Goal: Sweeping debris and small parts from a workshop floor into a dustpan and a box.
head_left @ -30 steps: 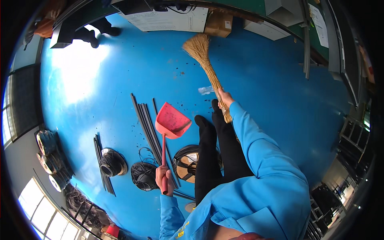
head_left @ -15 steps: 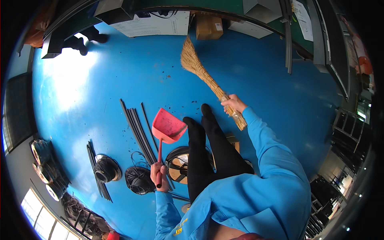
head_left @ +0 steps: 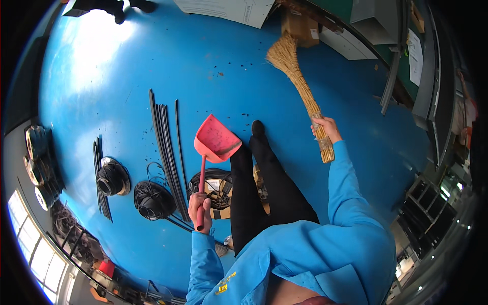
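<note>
Wrapped round the handle of a pink dustpan [head_left: 216, 136], my left hand [head_left: 199, 209] holds it in front of my legs, its pan pointing away from me. Small dark bits show inside the pan. My right hand [head_left: 327, 129] grips a straw broom [head_left: 300, 81] near the lower end of its bound handle. The broom's bristles fan out at the far end, toward a cardboard box [head_left: 300, 29]. Dark scraps of debris [head_left: 220, 74] are scattered over the blue floor [head_left: 152, 61] between broom and dustpan.
Left of the dustpan lie long black rods [head_left: 166, 142] and coils of black cable [head_left: 154, 200]. A cable coil on cardboard [head_left: 216, 189] sits beside my legs. Steel-framed benches [head_left: 376, 51] border the far right. Another person's feet [head_left: 119, 12] show at the upper left.
My view has turned, so the floor items sit further left and the benches lower at right. The broom now stands more upright, further right. Both hands keep their grips.
</note>
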The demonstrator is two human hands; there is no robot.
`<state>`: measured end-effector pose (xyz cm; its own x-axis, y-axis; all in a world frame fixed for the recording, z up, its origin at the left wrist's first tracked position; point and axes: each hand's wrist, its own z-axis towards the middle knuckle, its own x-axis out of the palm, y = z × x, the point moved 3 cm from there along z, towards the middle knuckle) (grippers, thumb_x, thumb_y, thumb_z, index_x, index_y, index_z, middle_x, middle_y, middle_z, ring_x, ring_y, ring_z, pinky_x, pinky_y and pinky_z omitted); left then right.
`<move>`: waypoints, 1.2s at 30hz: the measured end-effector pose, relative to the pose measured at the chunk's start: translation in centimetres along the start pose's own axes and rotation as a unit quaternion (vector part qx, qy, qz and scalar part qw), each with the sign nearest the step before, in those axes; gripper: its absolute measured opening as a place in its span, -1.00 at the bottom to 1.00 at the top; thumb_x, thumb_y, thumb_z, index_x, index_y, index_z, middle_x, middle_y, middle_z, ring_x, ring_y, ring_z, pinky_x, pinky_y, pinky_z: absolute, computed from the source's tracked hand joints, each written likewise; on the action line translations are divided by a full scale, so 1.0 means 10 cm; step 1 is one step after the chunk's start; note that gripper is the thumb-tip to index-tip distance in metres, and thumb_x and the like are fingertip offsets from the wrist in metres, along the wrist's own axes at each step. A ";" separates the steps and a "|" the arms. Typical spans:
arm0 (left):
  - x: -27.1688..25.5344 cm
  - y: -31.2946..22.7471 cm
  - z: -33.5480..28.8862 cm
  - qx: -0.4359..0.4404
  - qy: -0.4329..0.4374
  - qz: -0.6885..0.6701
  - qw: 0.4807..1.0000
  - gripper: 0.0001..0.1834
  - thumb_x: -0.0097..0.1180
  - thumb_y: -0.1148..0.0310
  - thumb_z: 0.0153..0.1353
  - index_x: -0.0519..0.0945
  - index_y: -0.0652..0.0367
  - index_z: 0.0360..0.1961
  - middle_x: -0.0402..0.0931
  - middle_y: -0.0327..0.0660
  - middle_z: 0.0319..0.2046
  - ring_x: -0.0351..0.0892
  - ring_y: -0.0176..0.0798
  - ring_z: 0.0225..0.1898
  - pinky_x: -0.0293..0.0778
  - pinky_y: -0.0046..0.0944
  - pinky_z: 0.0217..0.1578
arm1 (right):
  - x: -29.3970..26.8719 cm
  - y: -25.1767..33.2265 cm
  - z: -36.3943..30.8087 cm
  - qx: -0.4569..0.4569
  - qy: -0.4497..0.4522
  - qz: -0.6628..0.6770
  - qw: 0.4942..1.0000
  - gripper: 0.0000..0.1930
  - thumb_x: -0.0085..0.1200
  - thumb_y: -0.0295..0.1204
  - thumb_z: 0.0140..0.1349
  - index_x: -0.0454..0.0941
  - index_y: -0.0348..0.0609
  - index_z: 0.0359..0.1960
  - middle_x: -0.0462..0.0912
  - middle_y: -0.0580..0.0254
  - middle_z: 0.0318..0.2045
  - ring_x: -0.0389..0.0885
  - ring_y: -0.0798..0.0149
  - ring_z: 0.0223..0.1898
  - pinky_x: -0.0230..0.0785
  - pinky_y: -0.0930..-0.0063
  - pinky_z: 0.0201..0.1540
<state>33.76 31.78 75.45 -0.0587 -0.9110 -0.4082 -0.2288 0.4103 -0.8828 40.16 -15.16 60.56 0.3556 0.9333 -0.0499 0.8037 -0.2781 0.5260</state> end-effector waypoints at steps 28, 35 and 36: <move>0.07 0.01 -0.07 -0.030 -0.029 0.022 0.999 -0.88 0.03 0.46 0.06 0.41 0.24 -0.56 0.41 -0.16 -0.45 0.35 -0.19 -0.37 0.30 -0.26 -0.23 | 0.80 1.74 1.53 -0.159 0.035 -0.085 0.983 -0.81 0.09 -0.46 -0.06 0.43 -0.24 -0.39 0.46 0.17 -0.55 0.43 0.21 -0.70 0.35 0.38 -0.64; 0.14 -0.02 -0.02 -0.031 -0.066 0.019 0.997 -0.87 0.04 0.46 0.05 0.40 0.23 -0.59 0.41 -0.19 -0.47 0.36 -0.19 -0.36 0.30 -0.26 -0.24 | 1.28 2.57 2.06 -0.038 -0.042 -0.423 0.904 -0.71 0.11 -0.40 -0.18 0.53 -0.39 -0.42 0.57 -0.04 -0.52 0.52 0.12 -0.56 0.41 0.28 -0.53; 0.12 -0.05 -0.04 -0.034 -0.068 0.017 0.997 -0.87 0.04 0.46 0.05 0.40 0.23 -0.59 0.41 -0.19 -0.47 0.36 -0.19 -0.36 0.30 -0.26 -0.24 | 1.34 2.59 2.02 -0.038 -0.041 -0.427 0.902 -0.71 0.11 -0.40 -0.18 0.53 -0.39 -0.42 0.57 -0.04 -0.52 0.52 0.12 -0.56 0.41 0.28 -0.53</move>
<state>33.42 30.46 75.48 0.0639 -0.8805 -0.4697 -0.2942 0.4331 -0.8520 75.36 -14.42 56.34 -0.3422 0.7792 -0.5252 0.7676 0.5542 0.3220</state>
